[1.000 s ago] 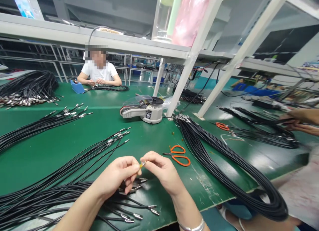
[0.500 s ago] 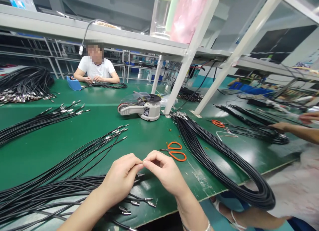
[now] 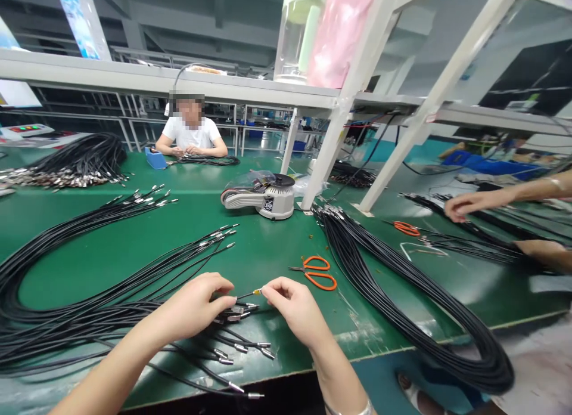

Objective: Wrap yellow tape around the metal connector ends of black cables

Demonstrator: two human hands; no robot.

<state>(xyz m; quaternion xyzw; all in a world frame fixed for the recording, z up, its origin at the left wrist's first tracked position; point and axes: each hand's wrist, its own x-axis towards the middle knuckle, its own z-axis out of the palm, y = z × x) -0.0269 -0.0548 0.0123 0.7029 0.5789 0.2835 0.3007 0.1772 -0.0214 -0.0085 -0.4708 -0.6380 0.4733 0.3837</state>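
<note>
My left hand [image 3: 196,304] and my right hand [image 3: 292,310] are close together over the near edge of the green table [image 3: 268,254]. The right thumb and forefinger pinch the small yellow tip [image 3: 256,291] of a thin black cable. That cable runs left into my left hand, whose fingers are closed on it. Under the left hand lies a bundle of black cables [image 3: 102,307] with metal ends [image 3: 239,310], fanned toward the middle of the table.
Orange scissors [image 3: 318,272] lie just right of my hands. A tape dispenser [image 3: 263,197] stands mid-table by a white rack post [image 3: 344,99]. A thick cable coil [image 3: 415,302] runs along the right. A co-worker's hands [image 3: 473,203] reach in at right; another person [image 3: 192,135] sits across.
My hands have drawn a little apart, and a short stretch of cable with the yellow tip now shows between them. The camera tilted up. The co-worker's hand at right moved.
</note>
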